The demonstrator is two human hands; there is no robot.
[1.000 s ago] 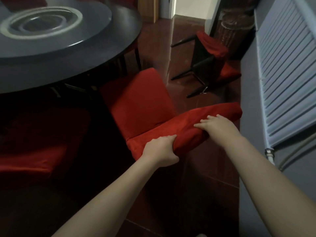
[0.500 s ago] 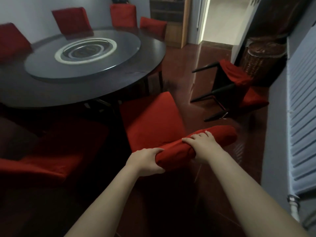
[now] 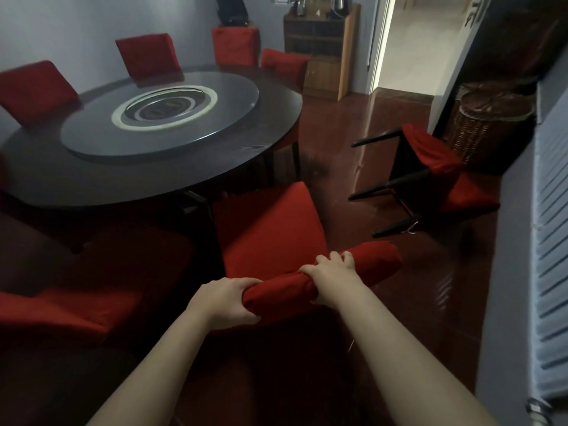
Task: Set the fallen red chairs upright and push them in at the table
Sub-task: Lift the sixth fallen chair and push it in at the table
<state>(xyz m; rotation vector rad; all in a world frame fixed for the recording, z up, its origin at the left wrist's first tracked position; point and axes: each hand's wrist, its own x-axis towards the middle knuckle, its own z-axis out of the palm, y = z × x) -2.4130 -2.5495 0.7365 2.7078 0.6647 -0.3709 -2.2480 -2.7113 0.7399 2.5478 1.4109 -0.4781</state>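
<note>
The round table is seen at the left, its dark rim just beyond the front edge of the upright red chair. That chair stands on its legs with the seat pointed toward the table and the backrest nearest the camera. The long axis of the backrest's top edge runs left to right, rising slightly to the right.

The fallen red chair lies well apart, on the floor by the right wall and near a wicker basket. It appears to rest on its back. 3 black legs can be made out pointing left toward the table, and the dark underside of the seat is turned that way too.

Both chairs are judged stiff in the frame and soft in the cover. The padded fabric can be expected to give and slide a little under pressure, so a firm hold through the padding onto the top rail is advised. Moderate weight is supposed.

The left hand is wrapped round the left end of the top edge. The right hand is curled over its middle, fingers forward.
</note>
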